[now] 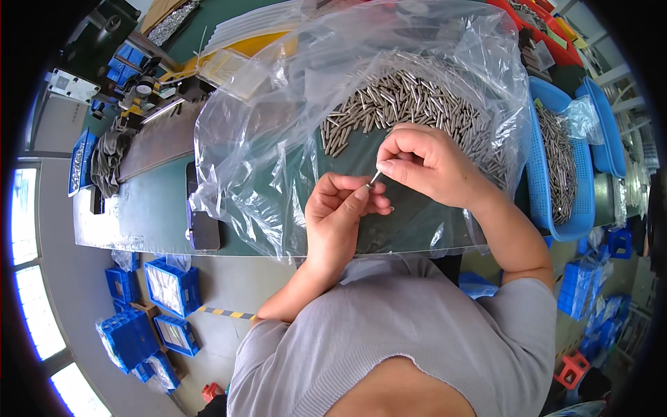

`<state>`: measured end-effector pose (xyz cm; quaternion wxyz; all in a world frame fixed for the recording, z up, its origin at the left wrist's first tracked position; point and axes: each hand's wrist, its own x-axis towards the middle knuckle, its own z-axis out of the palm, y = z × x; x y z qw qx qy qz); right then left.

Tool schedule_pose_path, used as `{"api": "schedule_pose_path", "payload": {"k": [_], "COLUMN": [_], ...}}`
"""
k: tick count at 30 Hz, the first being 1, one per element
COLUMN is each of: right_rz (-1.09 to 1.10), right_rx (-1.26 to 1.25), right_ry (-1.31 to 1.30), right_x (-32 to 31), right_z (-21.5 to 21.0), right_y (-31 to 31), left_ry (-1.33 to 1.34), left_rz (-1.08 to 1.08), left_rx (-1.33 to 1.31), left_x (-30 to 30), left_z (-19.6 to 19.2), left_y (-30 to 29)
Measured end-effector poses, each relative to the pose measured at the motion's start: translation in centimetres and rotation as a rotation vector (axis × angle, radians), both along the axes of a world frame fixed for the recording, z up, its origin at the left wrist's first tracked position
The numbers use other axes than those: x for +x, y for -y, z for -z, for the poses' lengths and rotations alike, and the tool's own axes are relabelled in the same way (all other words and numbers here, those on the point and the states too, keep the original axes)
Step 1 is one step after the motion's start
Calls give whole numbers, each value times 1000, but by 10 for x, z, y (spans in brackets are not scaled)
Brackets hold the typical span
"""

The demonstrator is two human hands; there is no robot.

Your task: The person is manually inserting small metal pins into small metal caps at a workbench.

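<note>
Above the dark green counter (154,208), one slim silver metal pin (376,176) is pinched in the fingertip grips of left hand (340,212) and right hand (432,167), while many grey metal pins (403,101) (any finished share cannot be told) are left heaped.

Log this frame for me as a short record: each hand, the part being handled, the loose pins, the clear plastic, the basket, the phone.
Left hand: fingers pinching the lower end of a metal pin
Right hand: thumb and forefinger at the pin's upper end
Pin: slim, silvery, tilted
Pin pile: loose, beyond the hands
Clear plastic: crumpled, spread on the green table
Blue basket: right side, holding similar pins
Phone: left, near the table's front edge
</note>
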<state>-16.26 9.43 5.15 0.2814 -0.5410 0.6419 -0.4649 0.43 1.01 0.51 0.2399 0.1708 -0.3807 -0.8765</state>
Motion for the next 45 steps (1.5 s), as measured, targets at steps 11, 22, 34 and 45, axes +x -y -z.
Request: {"api": "schedule_pose_path", "payload": {"k": [11,22,34,45], "right_rz": [-66,147,142,94], "right_rx": [57,2,115,94], "right_ry": [42,1042,-642,-214], "right_x": [4,-34,-26,-18], "right_z": [6,2,22,21], "right_y": [2,1,1,6], "left_ry": [36,-24,-46,-28], "left_rz": [-12,-8,16,1], "left_rx": [-47,-20,-4,4], "left_x": [-2,-1,0,0], "left_z": [-2,4,0,1], "left_y": [-1,-2,0,1]}}
